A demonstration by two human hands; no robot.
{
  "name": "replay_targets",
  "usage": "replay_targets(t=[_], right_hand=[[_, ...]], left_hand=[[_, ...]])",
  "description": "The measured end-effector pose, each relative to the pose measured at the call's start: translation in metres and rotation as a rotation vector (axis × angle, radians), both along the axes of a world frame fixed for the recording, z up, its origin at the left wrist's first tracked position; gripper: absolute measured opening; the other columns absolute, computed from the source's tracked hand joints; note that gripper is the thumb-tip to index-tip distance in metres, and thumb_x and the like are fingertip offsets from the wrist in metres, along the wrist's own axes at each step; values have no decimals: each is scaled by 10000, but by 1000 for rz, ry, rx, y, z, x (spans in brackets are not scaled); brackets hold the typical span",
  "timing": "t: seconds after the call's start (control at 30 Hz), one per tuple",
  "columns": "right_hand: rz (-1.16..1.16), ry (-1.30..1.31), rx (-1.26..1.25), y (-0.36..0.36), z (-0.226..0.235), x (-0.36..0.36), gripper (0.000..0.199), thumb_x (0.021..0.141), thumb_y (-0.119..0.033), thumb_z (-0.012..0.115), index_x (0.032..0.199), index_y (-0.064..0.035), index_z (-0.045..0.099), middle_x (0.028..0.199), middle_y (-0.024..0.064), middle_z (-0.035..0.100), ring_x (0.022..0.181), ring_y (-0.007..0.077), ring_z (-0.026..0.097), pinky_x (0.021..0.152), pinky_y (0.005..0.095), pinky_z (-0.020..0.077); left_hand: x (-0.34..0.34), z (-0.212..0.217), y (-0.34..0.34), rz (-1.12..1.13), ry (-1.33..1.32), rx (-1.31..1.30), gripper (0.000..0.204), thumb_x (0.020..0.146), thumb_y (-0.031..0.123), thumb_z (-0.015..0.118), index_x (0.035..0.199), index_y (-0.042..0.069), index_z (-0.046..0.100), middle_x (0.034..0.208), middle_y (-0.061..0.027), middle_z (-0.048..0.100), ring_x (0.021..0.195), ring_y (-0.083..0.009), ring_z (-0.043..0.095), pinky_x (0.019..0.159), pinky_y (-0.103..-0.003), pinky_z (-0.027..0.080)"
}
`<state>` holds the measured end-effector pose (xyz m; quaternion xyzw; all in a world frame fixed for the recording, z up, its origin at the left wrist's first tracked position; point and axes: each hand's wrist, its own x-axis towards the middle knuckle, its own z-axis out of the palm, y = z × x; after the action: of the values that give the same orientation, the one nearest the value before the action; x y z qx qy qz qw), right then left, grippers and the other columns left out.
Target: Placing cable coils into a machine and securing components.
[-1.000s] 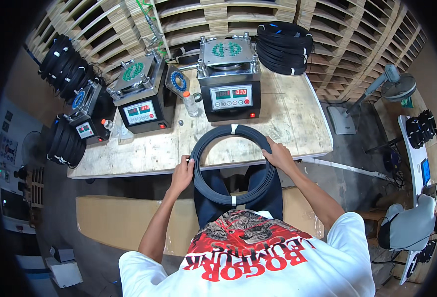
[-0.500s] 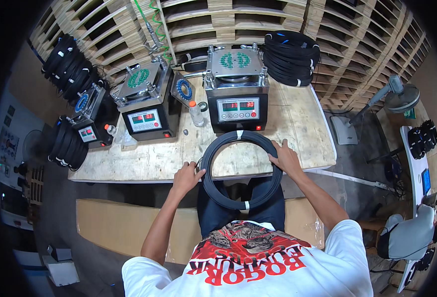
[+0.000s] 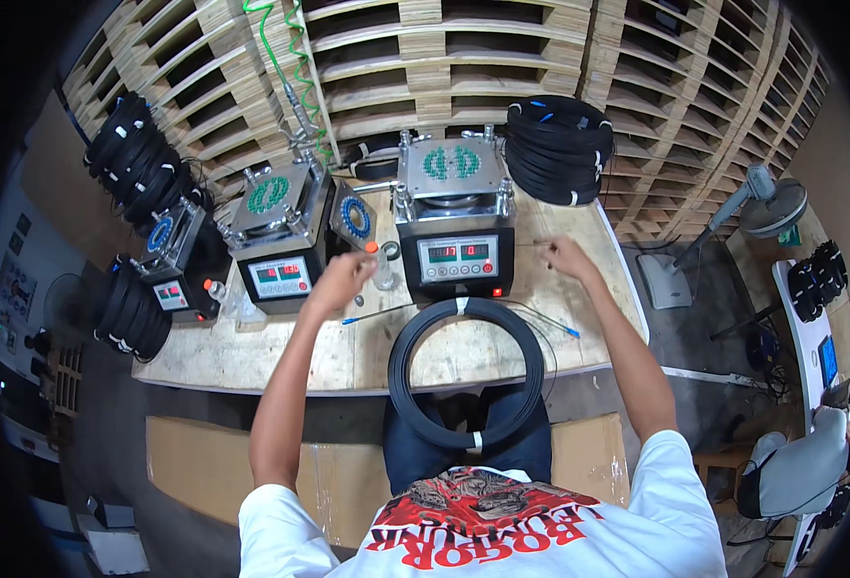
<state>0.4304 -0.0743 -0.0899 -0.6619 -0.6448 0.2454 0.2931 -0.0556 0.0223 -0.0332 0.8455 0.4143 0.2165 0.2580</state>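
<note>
Left to right: along the far side of the table (image 3: 251, 356) a left machine (image 3: 168, 293), middle machine (image 3: 278, 279) and right machine (image 3: 458, 257) are ranked, panels faced to the near edge, presumably for easy reading. Left hand (image 3: 346, 279) is raised beside an orange-capped bottle (image 3: 383, 275); fingers curled nearly closed, any hold cannot be told. Black coil (image 3: 401, 361) is laid across the near edge, partly overhanging the lap, its loops apparently kept together by white bands. Right hand (image 3: 569, 258) is raised toward the right edge, fingers loosely curled, grip unclear. A coil stack (image 3: 558, 159) is set by the far right corner. Counted: three machines, one banded coil, two visible bands, two blue-tipped cable ends (image 3: 571, 332).
</note>
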Motion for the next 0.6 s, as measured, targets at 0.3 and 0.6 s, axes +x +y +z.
replay_targets(t=[0.3,0.6], right_hand=[[-40,465,-115,133,133,-56,376,960,-402,635,956,-32,700,744,32,619,536,101,576,470,244,480],[-134,737,-48,161,141,-76,257,868,-184,698,654,-86,595,555,-16,497,419,94,424,388,281,309]], left_hand=[[94,98,86,41,-133,-296,562,982,476,574,1363,64,560,971,-98,703,686,-134,655,606,-288,520],[110,117,73,16,-174,-225,731,833,545,749,1356,68,569,831,-112,653,734,-157,605,674,-310,487]])
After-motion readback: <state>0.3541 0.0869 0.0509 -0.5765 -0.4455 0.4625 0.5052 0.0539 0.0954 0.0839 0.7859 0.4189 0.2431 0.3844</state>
